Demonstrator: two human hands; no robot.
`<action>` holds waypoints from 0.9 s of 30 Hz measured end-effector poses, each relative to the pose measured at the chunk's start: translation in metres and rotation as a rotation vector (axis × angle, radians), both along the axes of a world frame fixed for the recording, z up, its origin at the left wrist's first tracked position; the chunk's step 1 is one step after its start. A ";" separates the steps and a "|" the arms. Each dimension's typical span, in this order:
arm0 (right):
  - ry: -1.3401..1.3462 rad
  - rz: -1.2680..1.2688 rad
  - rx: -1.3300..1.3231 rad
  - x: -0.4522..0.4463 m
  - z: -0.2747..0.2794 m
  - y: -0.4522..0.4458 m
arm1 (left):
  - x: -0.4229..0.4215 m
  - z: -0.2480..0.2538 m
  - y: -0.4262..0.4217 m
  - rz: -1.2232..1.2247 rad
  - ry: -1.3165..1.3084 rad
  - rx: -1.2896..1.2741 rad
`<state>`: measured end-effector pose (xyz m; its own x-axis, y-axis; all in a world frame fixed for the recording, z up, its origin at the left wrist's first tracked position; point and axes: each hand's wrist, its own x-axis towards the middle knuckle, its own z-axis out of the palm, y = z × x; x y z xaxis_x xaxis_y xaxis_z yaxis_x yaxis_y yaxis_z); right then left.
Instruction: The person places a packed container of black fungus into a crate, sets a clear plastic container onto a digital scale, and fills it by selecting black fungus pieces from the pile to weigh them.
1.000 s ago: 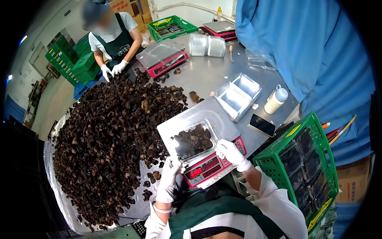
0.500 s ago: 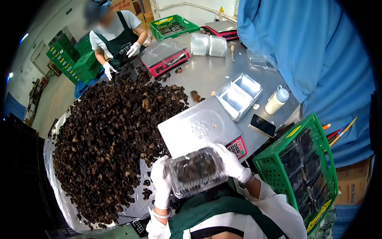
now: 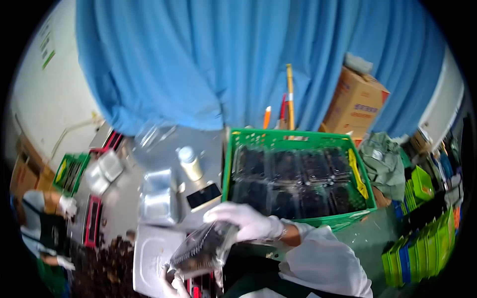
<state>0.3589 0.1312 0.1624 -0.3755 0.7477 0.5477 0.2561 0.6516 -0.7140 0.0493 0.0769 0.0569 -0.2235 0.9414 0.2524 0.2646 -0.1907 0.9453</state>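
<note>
A clear plastic clamshell box [image 3: 202,252] filled with dark, wrinkled pieces that look like wood ear mushrooms is held tilted between my two gloved hands. My right hand [image 3: 244,221] wraps over its upper right end. At its lower left corner, the fingers of my left hand [image 3: 173,284] grip the edge; the rest of that hand falls outside the view. Beneath and left of the box lies the scale [image 3: 149,256] with its pale platform. Just beyond my right hand stands a green crate [image 3: 298,133] with rows of similar filled boxes [image 3: 285,164].
Stacked empty plastic trays [image 3: 159,196], a capped bottle [image 3: 190,164] and a phone [image 3: 203,196] lie on the metal table [image 3: 121,218]. The mushroom pile [image 3: 107,273] is at lower left, near a co-worker's gloved hand [image 3: 65,263]. A blue curtain [image 3: 198,64] hangs behind; green crates [image 3: 422,248] stand right.
My view has swung right, from the mushroom pile to the crate. Both hands still hold the box, which has gone from nearly level to tilted, with my right hand now nearer the crate.
</note>
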 end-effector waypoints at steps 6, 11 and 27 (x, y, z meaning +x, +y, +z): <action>0.147 -0.985 -0.101 0.156 0.045 -0.059 | 0.037 0.071 0.025 -0.209 0.380 0.170; 0.003 -1.113 -0.414 0.238 -0.001 -0.079 | 0.029 0.037 0.039 -0.216 0.968 0.291; -0.638 -0.008 -0.021 0.028 0.018 0.157 | 0.046 -0.013 -0.014 -0.093 0.052 -0.194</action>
<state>0.3870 0.2884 0.1802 -0.6176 0.7597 0.2036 0.6397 0.6358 -0.4318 0.0953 0.0625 0.0438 -0.1245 0.9895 0.0735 0.3039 -0.0325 0.9522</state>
